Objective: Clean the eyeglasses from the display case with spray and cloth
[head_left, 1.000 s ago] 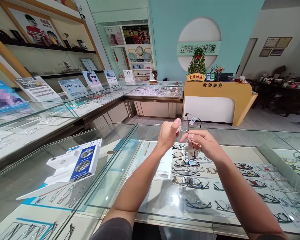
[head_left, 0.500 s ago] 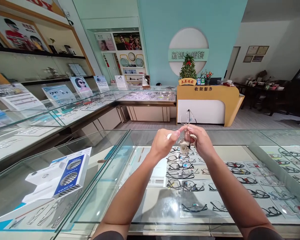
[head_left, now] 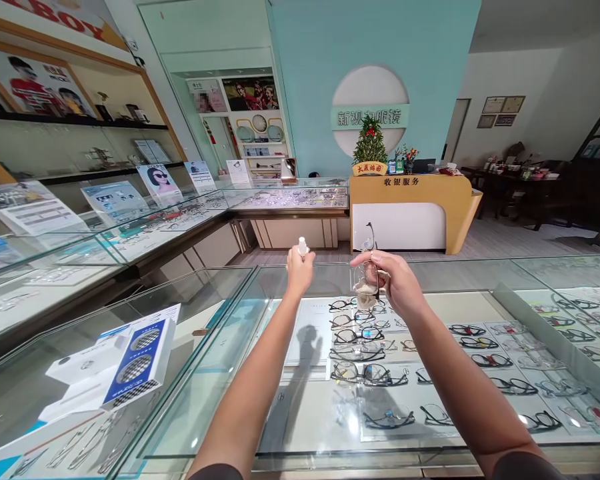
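Observation:
My left hand (head_left: 300, 270) is raised over the glass counter, its fingers wrapped round a small white bottle (head_left: 303, 246) with the top sticking up. To the right of it, my right hand (head_left: 399, 279) pinches a pair of eyeglasses (head_left: 379, 283) with thin dark temples, held on edge above the display. A crumpled cream cloth (head_left: 367, 300) hangs below the lenses, tucked in the same hand. The bottle stands apart from the glasses. Most of the bottle's body is hidden by my left fingers.
Under the glass counter top lie rows of eyeglasses (head_left: 370, 375). A blue and white folded box (head_left: 136, 363) is on the left. More glass display cases (head_left: 180, 223) run along the left wall. A yellow and white cashier desk (head_left: 400, 223) stands ahead, with a potted plant (head_left: 371, 143) on it.
My left hand has moved left, away from the eyeglasses, and the white bottle now points up in it. My right hand still holds the glasses and cloth in nearly the same place.

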Tool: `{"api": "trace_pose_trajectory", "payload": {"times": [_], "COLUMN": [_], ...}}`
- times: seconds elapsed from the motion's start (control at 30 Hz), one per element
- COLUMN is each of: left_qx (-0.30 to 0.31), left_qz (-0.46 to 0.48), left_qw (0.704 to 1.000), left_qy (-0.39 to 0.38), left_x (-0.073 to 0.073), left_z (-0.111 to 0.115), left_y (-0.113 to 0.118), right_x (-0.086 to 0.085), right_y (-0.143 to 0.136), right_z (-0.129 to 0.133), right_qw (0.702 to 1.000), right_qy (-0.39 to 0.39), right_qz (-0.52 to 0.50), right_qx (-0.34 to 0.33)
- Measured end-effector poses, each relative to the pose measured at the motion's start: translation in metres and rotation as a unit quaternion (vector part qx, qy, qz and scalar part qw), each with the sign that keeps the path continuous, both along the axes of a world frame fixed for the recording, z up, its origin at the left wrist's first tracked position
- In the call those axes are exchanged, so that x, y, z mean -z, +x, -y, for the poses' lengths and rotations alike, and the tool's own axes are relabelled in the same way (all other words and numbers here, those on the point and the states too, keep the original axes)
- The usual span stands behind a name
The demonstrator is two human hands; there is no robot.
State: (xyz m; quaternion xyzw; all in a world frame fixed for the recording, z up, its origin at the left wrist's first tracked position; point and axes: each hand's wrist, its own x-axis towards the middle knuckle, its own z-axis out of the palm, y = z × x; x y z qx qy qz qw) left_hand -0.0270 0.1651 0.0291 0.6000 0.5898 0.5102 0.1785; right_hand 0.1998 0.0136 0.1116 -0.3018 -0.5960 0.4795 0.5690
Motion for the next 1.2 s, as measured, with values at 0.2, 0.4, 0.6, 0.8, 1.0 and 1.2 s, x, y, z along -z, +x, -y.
{"api": "trace_pose_trajectory", "payload": {"times": [0.2, 0.4, 0.6, 0.8, 1.0, 1.2], "left_qx": [-0.028, -0.012, -0.01, -0.056, -0.104, 0.28], "left_qz": [-0.118, -0.207, -0.23, -0.212, -0.196, 0.011], "left_qw": [0.983, 0.95, 0.931, 0.938, 0.968, 0.96], "left_qy": [-0.136, -0.234, -0.282, -0.269, -0.121, 0.015], "left_x": [0.052, 0.07, 0.066, 0.044, -0.023, -0.079], "left_z": [-0.032, -0.045, -0.042, -0.028, 0.012, 0.104], "left_y": [-0.027, -0.043, -0.044, -0.041, -0.036, 0.008], "right_x": [0.0, -0.001, 0.001, 0.001, -0.002, -0.005], "right_y": [0.003, 0.003, 0.004, 0.004, 0.005, 0.002], "right_z": [0.0, 0.001, 0.0, 0.002, 0.002, 0.004], "right_qw": [1.0, 0.999, 0.999, 0.999, 0.998, 0.995], "right_qy": [0.008, 0.004, 0.009, 0.013, 0.021, 0.008], "right_qz": [-0.006, -0.023, -0.03, -0.028, -0.04, -0.079], "right_qx": [-0.014, -0.024, -0.04, -0.043, -0.041, -0.061]}}
